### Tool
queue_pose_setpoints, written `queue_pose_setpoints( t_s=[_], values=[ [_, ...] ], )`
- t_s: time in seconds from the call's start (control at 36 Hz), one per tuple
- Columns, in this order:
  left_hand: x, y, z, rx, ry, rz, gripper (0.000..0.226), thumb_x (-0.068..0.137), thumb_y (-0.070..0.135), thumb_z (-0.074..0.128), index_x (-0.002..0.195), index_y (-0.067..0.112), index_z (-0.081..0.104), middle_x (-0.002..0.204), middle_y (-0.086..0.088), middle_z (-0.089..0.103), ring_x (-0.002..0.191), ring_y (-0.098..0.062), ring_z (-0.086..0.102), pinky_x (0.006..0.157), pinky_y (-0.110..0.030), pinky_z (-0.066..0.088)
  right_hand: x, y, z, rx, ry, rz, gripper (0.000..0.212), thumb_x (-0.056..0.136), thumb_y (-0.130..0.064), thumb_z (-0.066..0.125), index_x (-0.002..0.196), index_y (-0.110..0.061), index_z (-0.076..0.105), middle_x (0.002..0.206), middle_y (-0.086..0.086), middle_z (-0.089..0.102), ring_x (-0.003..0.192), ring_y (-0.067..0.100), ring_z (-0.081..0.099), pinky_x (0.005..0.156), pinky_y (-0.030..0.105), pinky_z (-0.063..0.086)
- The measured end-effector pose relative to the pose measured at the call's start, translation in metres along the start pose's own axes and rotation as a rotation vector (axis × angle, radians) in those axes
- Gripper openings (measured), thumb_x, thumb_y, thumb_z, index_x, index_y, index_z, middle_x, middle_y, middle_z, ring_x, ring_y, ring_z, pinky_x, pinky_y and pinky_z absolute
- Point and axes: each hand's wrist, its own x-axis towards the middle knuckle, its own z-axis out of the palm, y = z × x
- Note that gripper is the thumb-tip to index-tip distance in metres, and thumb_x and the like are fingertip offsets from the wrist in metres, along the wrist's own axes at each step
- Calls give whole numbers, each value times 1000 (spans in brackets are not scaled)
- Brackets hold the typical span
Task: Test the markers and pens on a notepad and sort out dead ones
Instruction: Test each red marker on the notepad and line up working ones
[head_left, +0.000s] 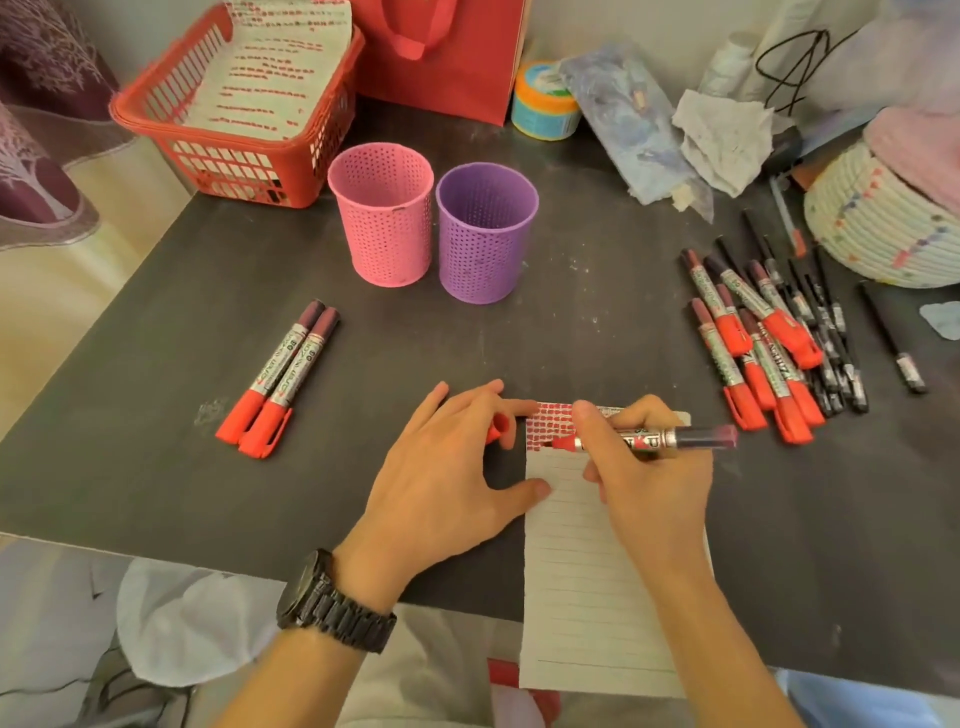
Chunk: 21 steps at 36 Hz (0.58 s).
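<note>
A lined notepad (592, 571) lies at the table's front edge, its top rows filled with red marks. My right hand (644, 467) grips an uncapped red marker (675, 437), tip on the pad just under the red marks. My left hand (452, 478) rests on the table with its thumb on the pad's left edge and holds the red cap (500, 425) between its fingers. Two capped red markers (280, 382) lie side by side at the left. A pile of red markers (753, 338) and black pens (826, 332) lies at the right.
A pink mesh cup (382, 213) and a purple mesh cup (485, 231) stand at the table's middle back. A red basket (234, 150) with paper is back left, a red bag behind it. A woven basket (883, 223), crumpled tissue and a tub crowd the back right.
</note>
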Motion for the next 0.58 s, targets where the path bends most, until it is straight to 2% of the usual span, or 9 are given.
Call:
queue_pose_setpoints(
  t_s=[0.06, 0.14, 0.22, 0.33, 0.47, 0.58],
  values=[
    [0, 1, -1, 0, -3, -15, 45, 76, 68, 67, 83, 39, 33, 140, 30, 50, 141, 6, 29, 122, -26, 6, 0, 3, 2, -26, -4, 3, 29, 90, -18, 74, 67, -23, 59, 57, -8, 67, 51, 6, 65, 52, 15, 50],
    [1, 3, -1, 8, -13, -36, 45, 75, 69, 68, 82, 41, 33, 143, 27, 49, 141, 5, 31, 124, -30, 8, 1, 4, 2, -37, -17, 6, 31, 90, -13, 72, 65, -25, 58, 57, -8, 67, 51, 7, 65, 50, 15, 49],
    [1, 3, 0, 18, -11, -41, 45, 75, 68, 69, 84, 40, 35, 143, 28, 48, 140, 6, 30, 122, -26, 4, 3, 5, 2, -55, -21, -8, 34, 89, -13, 71, 64, -29, 57, 56, -7, 66, 50, 7, 64, 48, 15, 48],
    [1, 3, -1, -1, -3, -24, 46, 74, 64, 72, 85, 40, 34, 138, 30, 51, 139, 8, 29, 118, -19, 0, 4, 4, 3, -67, -21, -18, 30, 89, -12, 71, 66, -26, 58, 56, -12, 66, 49, 5, 63, 47, 14, 46],
    [2, 1, -1, 5, 8, -25, 46, 74, 64, 73, 86, 36, 38, 137, 31, 51, 139, 6, 32, 117, -17, -1, 4, 5, 3, -77, -21, -27, 27, 89, -12, 71, 67, -22, 58, 56, -9, 65, 49, 6, 63, 48, 14, 46],
    [1, 2, 0, 5, -1, -33, 47, 73, 64, 73, 86, 36, 38, 136, 31, 52, 138, 5, 32, 116, -17, -1, 3, 6, 5, -111, -14, -17, 25, 89, -20, 71, 68, -24, 59, 58, -6, 66, 52, 7, 66, 50, 15, 48]
  ],
)
